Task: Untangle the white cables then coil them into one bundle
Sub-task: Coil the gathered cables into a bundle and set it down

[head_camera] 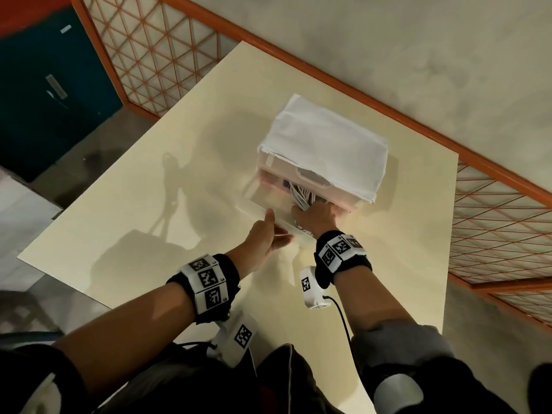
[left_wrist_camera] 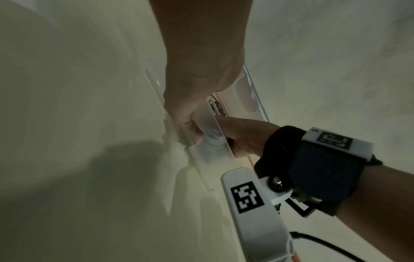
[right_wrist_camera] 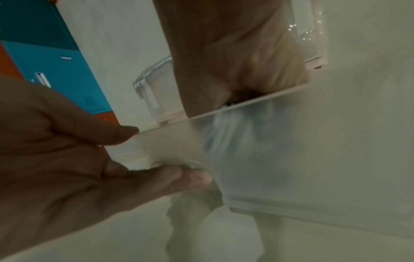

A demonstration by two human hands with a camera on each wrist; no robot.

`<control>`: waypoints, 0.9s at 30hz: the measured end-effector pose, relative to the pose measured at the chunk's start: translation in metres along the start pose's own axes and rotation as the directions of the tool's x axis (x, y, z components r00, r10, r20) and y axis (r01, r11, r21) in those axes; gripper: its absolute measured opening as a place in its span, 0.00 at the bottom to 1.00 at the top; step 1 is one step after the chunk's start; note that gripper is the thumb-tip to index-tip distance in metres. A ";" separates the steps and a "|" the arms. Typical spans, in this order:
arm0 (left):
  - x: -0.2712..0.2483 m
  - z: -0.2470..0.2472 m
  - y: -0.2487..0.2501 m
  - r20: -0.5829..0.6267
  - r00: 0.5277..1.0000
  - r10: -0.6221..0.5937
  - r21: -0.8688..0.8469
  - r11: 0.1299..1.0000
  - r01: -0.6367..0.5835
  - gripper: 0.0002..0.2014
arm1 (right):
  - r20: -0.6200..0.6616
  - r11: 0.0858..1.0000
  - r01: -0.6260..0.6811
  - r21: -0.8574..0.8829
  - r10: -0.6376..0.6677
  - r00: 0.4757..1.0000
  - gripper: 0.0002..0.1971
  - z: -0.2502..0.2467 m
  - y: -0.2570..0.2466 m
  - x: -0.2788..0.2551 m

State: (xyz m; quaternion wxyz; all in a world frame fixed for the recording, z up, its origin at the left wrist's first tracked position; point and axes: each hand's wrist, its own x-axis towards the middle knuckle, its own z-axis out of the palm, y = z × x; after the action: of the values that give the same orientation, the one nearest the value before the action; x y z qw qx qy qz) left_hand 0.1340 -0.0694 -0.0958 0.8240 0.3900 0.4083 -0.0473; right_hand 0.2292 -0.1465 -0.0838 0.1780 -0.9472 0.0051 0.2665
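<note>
A tangle of white cables (head_camera: 303, 195) spills out of the front opening of a translucent storage box (head_camera: 352, 198) draped with a white cloth (head_camera: 325, 144). The box's clear front flap (head_camera: 257, 209) is folded down toward me. My left hand (head_camera: 268, 234) pinches the flap's near edge, thumb on top and fingers underneath, which also shows in the left wrist view (left_wrist_camera: 192, 124). My right hand (head_camera: 313, 215) reaches over the flap into the opening, its fingers curled into the cables. Through the frosted flap (right_wrist_camera: 291, 159) the cables are only a blur, and the right fingertips are hidden.
The box stands on a cream table (head_camera: 149, 204) near its far right corner. An orange mesh railing (head_camera: 493, 234) runs behind and to the right. A dark blue cabinet (head_camera: 44, 85) stands beyond the table's left side.
</note>
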 end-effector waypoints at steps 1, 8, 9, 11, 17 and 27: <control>0.001 0.000 0.000 -0.002 1.000 0.002 0.000 1.000 -0.002 0.23 | 0.000 0.999 0.007 -0.036 -0.007 1.000 0.41 -0.001 0.001 0.000; 0.000 0.002 -0.001 -0.008 1.000 0.006 -0.002 1.000 -0.006 0.22 | -0.063 0.987 0.018 -0.159 -0.029 0.998 0.56 0.002 0.009 -0.002; 0.000 0.002 -0.001 -0.009 1.000 0.008 -0.004 1.000 -0.008 0.22 | -0.063 0.984 0.023 -0.178 -0.034 0.997 0.56 0.002 0.009 -0.003; -0.001 0.002 -0.001 -0.006 1.000 0.011 -0.001 1.000 -0.011 0.23 | -0.042 0.983 0.029 -0.181 -0.037 0.998 0.57 -0.001 0.009 -0.005; -0.002 0.003 0.004 -0.005 1.000 0.018 0.024 1.000 -0.018 0.24 | -0.003 1.000 -0.003 -0.015 0.003 1.000 0.66 0.001 0.010 -0.002; 0.005 0.013 0.014 0.032 0.998 -0.050 0.015 0.999 0.049 0.23 | -0.026 0.983 0.136 0.124 -0.133 0.991 0.52 -0.016 0.025 -0.027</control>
State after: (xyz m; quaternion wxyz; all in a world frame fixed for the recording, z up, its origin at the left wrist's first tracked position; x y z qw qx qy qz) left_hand 0.1511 -0.0678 -0.0861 0.8265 0.3845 0.4039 -0.0769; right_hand 0.2110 -0.1776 -0.0661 0.2546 -0.9347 -0.0406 0.2447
